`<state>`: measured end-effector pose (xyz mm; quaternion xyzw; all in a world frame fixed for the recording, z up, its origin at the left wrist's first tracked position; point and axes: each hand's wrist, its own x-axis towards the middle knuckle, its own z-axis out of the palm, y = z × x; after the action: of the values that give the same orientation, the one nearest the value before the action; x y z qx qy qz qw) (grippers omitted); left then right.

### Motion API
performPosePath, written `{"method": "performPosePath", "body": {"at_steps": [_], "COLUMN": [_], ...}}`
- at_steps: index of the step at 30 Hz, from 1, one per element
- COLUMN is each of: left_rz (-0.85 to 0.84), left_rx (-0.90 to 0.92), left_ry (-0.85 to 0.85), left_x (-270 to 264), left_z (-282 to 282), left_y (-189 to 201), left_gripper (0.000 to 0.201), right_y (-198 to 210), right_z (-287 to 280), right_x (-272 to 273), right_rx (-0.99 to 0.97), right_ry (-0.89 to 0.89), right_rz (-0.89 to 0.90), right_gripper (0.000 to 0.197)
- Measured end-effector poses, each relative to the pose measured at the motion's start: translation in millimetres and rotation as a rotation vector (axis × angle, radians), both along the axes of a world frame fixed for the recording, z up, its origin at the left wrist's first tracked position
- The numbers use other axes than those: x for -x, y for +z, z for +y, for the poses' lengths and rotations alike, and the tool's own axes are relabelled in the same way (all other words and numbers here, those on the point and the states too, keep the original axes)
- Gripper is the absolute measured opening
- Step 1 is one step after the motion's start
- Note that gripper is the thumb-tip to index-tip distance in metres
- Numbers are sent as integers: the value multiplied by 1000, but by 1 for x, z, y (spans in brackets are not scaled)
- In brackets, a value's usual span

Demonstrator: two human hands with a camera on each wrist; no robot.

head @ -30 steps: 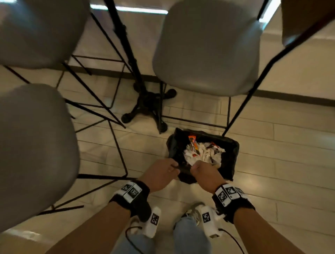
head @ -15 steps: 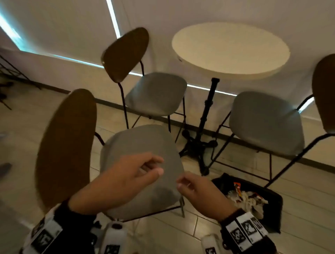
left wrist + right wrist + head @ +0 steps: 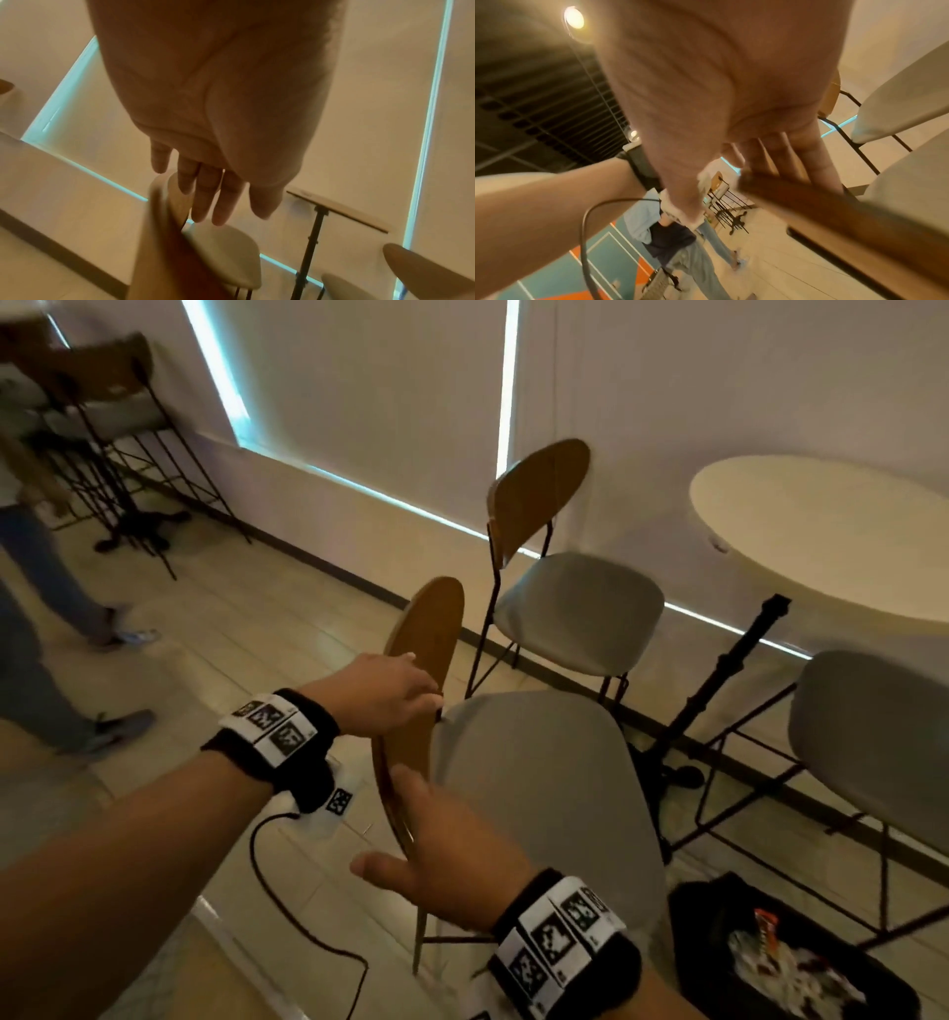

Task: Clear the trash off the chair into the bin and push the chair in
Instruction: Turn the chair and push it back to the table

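Observation:
The chair has a brown wooden backrest (image 3: 431, 629), seen edge-on, and a bare grey seat (image 3: 554, 803). My left hand (image 3: 390, 695) lies over the upper part of the backrest, its fingers (image 3: 210, 194) straight down the seat side. My right hand (image 3: 452, 855) touches the backrest's near lower edge with straight fingers (image 3: 818, 162), thumb spread away to the left. The black bin (image 3: 698, 942) stands on the floor at the lower right, holding white paper and an orange wrapper (image 3: 765, 929).
A round cream table (image 3: 821, 531) on a black post stands to the right, with a second chair (image 3: 575, 608) behind and a third grey seat (image 3: 883, 737) at the right. A person's legs (image 3: 31, 660) pass on the left. A black cable (image 3: 287, 911) hangs from my left wrist.
Both hands have risen from the bin, crossed over the seat and come to rest on the chair's backrest. The view has swung up and to the left.

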<state>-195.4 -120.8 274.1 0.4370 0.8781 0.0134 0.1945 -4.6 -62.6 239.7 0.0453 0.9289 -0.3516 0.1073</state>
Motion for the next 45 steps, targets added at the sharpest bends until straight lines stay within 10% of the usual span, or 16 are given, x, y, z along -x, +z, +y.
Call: {"method": "performPosePath", "body": {"at_steps": [5, 20, 30, 37, 42, 45], "left_rz": [61, 3, 98, 92, 95, 147], "left_rx": [94, -180, -433, -581, -588, -550], "left_ry": [-157, -657, -650, -584, -563, -591], "left_x": [17, -43, -38, -88, -124, -148], "left_z": [-19, -4, 44, 46, 60, 78], "left_y": [-45, -66, -80, -97, -102, -96], "left_gripper": [55, 53, 67, 62, 55, 56], "right_y": [-24, 12, 0, -21, -29, -29], "right_z": [-13, 83, 103, 90, 106, 131], "right_x": [2, -146, -184, -192, -220, -234], "right_rx": [-53, -58, -160, -377, -521, -534], "right_ry": [-69, -183, -578, -729, -737, -763], "right_rz": [-18, -240, -159, -35, -75, -76], "right_gripper": [35, 43, 17, 34, 81, 60]}}
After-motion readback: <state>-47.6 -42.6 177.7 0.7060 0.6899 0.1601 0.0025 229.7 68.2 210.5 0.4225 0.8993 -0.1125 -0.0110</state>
